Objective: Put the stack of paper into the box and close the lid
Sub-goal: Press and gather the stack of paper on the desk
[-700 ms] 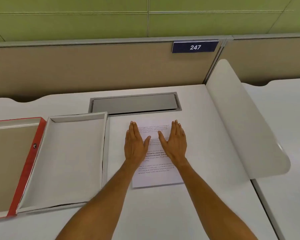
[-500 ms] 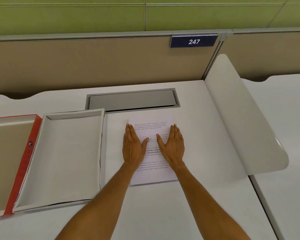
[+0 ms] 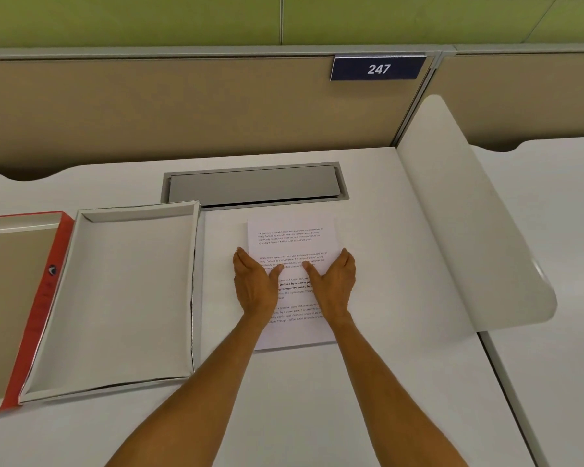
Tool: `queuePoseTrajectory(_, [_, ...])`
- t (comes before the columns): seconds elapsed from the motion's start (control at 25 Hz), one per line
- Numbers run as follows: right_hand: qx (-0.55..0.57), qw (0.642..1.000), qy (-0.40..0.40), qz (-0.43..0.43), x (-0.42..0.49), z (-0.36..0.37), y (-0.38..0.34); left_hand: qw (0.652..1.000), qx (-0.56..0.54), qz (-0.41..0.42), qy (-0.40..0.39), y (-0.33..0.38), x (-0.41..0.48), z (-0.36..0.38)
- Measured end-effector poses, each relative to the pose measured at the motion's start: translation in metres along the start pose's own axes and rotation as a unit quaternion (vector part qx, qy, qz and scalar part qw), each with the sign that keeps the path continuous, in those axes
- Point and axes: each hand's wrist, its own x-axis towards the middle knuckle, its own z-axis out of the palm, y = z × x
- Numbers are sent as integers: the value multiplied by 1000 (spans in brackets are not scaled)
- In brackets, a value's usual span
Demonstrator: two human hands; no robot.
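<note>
A stack of printed white paper (image 3: 292, 235) lies flat on the white desk, right of the box. My left hand (image 3: 255, 284) sits at its left edge and my right hand (image 3: 334, 284) at its right edge. Both thumbs press on the top sheet and the fingers curl down over the sides. The open box (image 3: 125, 291) is a shallow grey-white tray with nothing in it, to the left of the paper. Its lid (image 3: 14, 298), brown inside, lies open further left, joined by a red spine (image 3: 44, 298).
A grey metal cable flap (image 3: 253, 185) is set into the desk just beyond the paper. A curved white divider (image 3: 469, 214) rises along the right side. A beige partition (image 3: 182, 106) with a sign reading 247 closes the back.
Both hands lay flat side by side on top of the paper. They have slid apart to its left and right edges, and the fingers now curl over the sides.
</note>
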Motion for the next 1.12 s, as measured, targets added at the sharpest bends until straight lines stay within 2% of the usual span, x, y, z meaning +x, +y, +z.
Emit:
queuePoseTrajectory(0.12, [-67, 994, 29, 82, 2, -3, -8, 994, 56, -91, 20, 14, 3, -7])
queuePoseTrajectory(0.24, [-70, 987, -3, 143, 11, -6, -14, 981, 26, -190, -32, 29, 11, -13])
queuePoseTrajectory(0.36, [-69, 983, -50, 164, 25, -14, -18, 971, 39, -221, -85, 39, 22, -17])
queuePoseTrajectory(0.48, [-58, 980, -98, 161, 36, -22, -20, 969, 71, -202, -124, 36, 34, -28])
queuePoseTrajectory(0.64, [-89, 976, -135, 145, 40, -25, -24, 977, 8, -147, -156, 22, 40, -32])
queuePoseTrajectory(0.84, [-49, 986, -132, 92, 34, -26, -22, 986, 44, -116, -112, 23, 26, -28])
queuePoseTrajectory(1.0, [-57, 987, -106, 102, 28, -25, -22, 986, -57, -108, -111, 20, 19, -28])
queuePoseTrajectory(1.12, [-67, 991, -66, 97, 18, -21, -23, 982, -89, -120, -117, 20, 17, -30])
